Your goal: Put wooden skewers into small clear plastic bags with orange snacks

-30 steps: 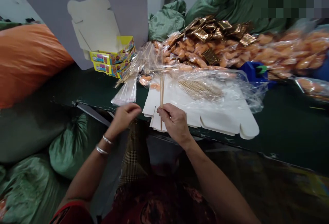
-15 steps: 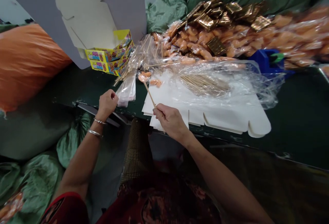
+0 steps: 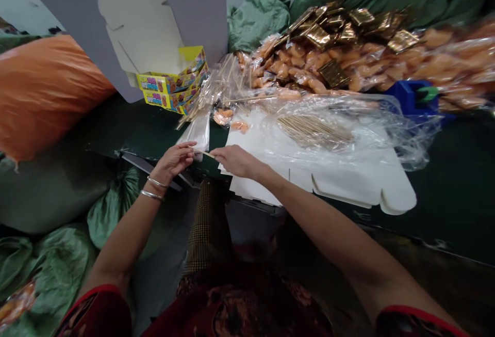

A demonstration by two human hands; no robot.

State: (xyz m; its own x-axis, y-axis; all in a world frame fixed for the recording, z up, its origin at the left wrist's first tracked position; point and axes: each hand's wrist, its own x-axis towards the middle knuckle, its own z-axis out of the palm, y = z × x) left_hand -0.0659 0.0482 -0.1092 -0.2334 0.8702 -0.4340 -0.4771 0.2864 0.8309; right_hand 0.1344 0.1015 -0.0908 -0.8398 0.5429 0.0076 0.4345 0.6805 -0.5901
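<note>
A thin wooden stick [image 3: 203, 152] lies nearly level between my two hands, in front of the table's near edge. My right hand [image 3: 237, 161] is closed around its right end, over the corner of the white cardboard sheets. At the other end, the fingertips of my left hand [image 3: 175, 162] pinch it, the remaining fingers curled loosely. Just behind my left hand is a stack of clear plastic sleeves [image 3: 199, 130]. Beyond the stick, orange wrapped pieces [image 3: 223, 116] rest beside the sleeves, and another orange piece [image 3: 240, 126] lies on the white cardboard sheets [image 3: 263, 143].
A bundle of wooden sticks [image 3: 315, 130] in clear plastic lies on the cardboard. Yellow printed boxes [image 3: 170, 100] stand at the back left. Gold packets [image 3: 319, 36] and orange pieces are heaped behind, near a blue bin [image 3: 404, 97]. An orange sack [image 3: 50, 94] bulges at left.
The stick has swung from pointing up at the orange pieces to lying nearly level. My right hand moved left and slightly away; my left hand moved right and took the stick's far end.
</note>
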